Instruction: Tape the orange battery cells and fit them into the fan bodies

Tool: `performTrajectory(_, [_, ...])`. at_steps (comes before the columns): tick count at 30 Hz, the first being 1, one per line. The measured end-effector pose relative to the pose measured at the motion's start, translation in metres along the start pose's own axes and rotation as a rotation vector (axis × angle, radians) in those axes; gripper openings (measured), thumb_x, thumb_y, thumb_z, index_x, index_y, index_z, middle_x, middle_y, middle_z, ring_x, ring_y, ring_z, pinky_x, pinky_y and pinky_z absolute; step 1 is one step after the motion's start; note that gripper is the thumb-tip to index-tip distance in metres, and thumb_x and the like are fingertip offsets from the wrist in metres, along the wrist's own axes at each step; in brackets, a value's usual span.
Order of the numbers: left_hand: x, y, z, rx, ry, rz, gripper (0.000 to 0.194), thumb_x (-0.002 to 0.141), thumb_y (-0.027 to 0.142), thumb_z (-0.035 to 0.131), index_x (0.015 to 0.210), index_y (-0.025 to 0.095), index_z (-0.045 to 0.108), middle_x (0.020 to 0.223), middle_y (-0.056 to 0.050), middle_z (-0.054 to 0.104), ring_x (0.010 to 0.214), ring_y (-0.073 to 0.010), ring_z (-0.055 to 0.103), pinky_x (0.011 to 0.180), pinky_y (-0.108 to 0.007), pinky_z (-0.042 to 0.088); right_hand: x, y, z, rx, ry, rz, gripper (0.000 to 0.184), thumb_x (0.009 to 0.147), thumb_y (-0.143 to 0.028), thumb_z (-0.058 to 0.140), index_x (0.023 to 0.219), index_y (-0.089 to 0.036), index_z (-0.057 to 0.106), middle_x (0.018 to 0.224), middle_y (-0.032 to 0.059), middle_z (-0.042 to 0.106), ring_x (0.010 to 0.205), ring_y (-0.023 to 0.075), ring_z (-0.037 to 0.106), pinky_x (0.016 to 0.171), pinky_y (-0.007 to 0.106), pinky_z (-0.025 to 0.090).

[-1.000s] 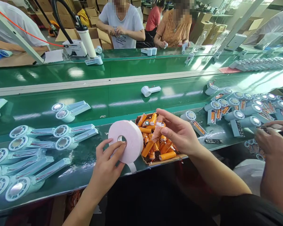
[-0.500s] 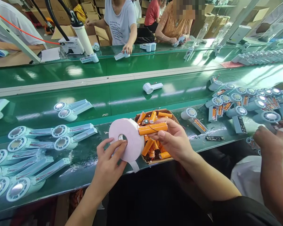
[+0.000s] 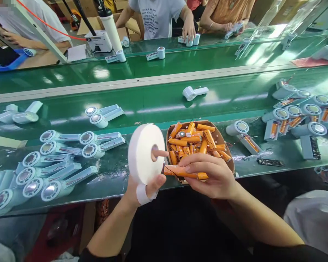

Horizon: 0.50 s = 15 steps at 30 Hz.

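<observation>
We hold a thick white roll of tape (image 3: 142,156) in our left hand (image 3: 135,191), its index finger pushed through the core and its thumb at the lower rim, where a loose strip of white tape (image 3: 142,195) curls by the thumb. Our right hand (image 3: 211,174) pinches an orange cylindrical battery (image 3: 177,171) between thumb and fingers, its left end just beside the roll. This battery is over the near edge of the brown cardboard box (image 3: 227,135), which holds a heap of orange cylindrical batteries (image 3: 209,138) near the front edge of the green table (image 3: 112,167). Left of the roll, a strip of green surface separates us from the pale blue round-headed housings (image 3: 51,147). To the right, just beyond the box's edge, we have one pale blue housing with an orange battery inside (image 3: 241,128) and a narrow black circuit board (image 3: 270,162), well apart from our left hand.
</observation>
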<state>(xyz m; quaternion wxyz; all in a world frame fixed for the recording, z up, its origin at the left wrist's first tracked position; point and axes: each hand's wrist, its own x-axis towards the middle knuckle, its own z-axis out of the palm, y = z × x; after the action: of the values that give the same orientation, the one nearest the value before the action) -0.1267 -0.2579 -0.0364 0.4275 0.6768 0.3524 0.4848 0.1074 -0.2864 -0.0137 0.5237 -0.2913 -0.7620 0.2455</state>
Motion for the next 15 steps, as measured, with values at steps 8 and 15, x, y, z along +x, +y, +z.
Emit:
performTrajectory(8, [-0.001, 0.011, 0.003, 0.212, 0.028, 0.204, 0.019, 0.097, 0.018, 0.059, 0.104, 0.028, 0.045, 0.086, 0.006, 0.067, 0.074, -0.0136, 0.067, 0.112, -0.042, 0.053, -0.01, 0.0, 0.0, -0.108, 0.005, 0.238, 0.032, 0.097, -0.022, 0.072, 0.128, -0.022, 0.065, 0.099, 0.0052, 0.081, 0.082, 0.0173, 0.078, 0.076, 0.027, 0.063])
performTrajectory(15, [-0.003, 0.032, 0.004, 0.367, -0.02, 0.244, 0.018, 0.093, 0.015, 0.058, 0.101, 0.027, 0.047, 0.086, 0.007, 0.066, 0.067, -0.0115, 0.061, 0.086, -0.03, 0.057, -0.009, -0.003, 0.012, -0.261, -0.294, 0.297, 0.037, 0.091, -0.051, 0.083, 0.104, -0.02, 0.069, 0.077, 0.001, 0.074, 0.061, 0.015, 0.069, 0.055, 0.023, 0.049])
